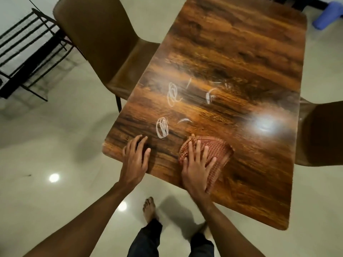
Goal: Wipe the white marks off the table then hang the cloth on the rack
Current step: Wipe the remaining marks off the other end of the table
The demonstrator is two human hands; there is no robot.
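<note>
A brown chair (pixel 96 34) stands left, another chair (pixel 323 134) right, a blue stool (pixel 328 17), perhaps, beyond.

No text, label or number can be read; only illegible scribbles are formed by the white marks (pixel 162 130) on the table (pixel 241 62).

One tabletop (pixel 232 52), one cloth (pixel 217 145), two chairs, six white marks (pixel 210 96).

Standing here I count two hands, a left hand (pixel 136 160) and a right hand (pixel 196 164). The marks split into two coiled scribbles (pixel 173 94) (pixel 162 129), one hooked mark, one short arc (pixel 183 120), one small dash (pixel 189 83) and one faint stroke (pixel 216 82). The chairs are one left chair (pixel 96 34) and one right chair (pixel 323 132). There is one black rack (pixel 27 52), one clear bare foot (pixel 149 208) with a second blurred, and one blue object (pixel 326 17).
</note>
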